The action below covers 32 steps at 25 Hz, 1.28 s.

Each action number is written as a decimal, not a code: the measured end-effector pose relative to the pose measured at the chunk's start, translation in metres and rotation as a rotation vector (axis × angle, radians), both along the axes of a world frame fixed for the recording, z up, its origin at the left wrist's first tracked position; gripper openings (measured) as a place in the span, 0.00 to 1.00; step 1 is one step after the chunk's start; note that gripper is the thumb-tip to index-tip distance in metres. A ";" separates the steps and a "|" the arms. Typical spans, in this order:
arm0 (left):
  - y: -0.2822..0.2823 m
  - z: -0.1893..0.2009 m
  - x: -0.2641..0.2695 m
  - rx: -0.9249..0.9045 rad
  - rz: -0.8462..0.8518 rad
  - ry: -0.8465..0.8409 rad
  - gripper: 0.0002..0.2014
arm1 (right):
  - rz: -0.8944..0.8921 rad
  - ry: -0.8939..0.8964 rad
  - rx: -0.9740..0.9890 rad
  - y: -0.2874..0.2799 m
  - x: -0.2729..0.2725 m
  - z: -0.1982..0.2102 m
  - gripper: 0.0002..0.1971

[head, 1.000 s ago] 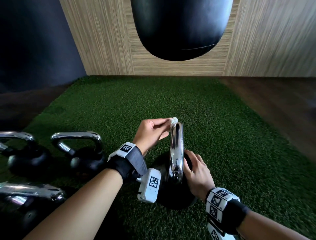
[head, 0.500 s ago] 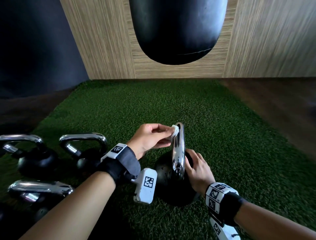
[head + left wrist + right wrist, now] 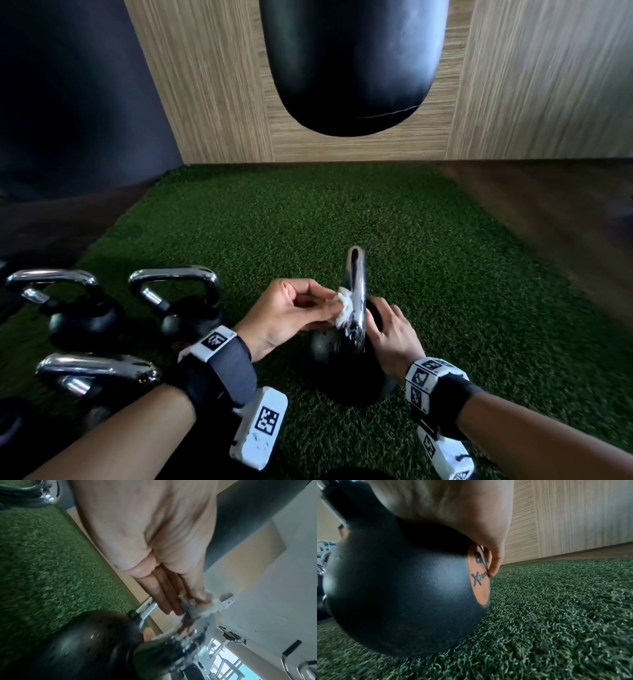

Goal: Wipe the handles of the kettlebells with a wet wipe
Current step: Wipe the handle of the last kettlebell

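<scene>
Green artificial turf (image 3: 445, 274) carries a black round kettlebell (image 3: 402, 588) with an orange disc; the right hand (image 3: 394, 332) rests flat on it, while the left hand (image 3: 291, 315) pinches a crumpled white wet wipe (image 3: 343, 305) against its chrome handle (image 3: 356, 291).

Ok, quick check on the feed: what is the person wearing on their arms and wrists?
Both forearms are bare, no sleeves or gloves. The left wrist band is a wide dark strap with a white block carrying a black square marker; a white camera housing with another marker hangs below it. The right wrist band is dark too, ringed with white marker tiles, with a white housing beneath.
</scene>
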<state>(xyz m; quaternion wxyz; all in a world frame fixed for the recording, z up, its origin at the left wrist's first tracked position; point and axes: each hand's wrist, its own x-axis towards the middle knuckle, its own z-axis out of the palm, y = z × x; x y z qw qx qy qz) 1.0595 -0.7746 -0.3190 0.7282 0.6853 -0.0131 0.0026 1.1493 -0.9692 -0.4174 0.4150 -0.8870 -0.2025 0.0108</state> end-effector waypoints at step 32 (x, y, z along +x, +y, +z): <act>-0.018 0.071 0.018 0.056 0.154 -0.302 0.22 | 0.313 0.241 0.713 -0.029 -0.019 0.174 0.18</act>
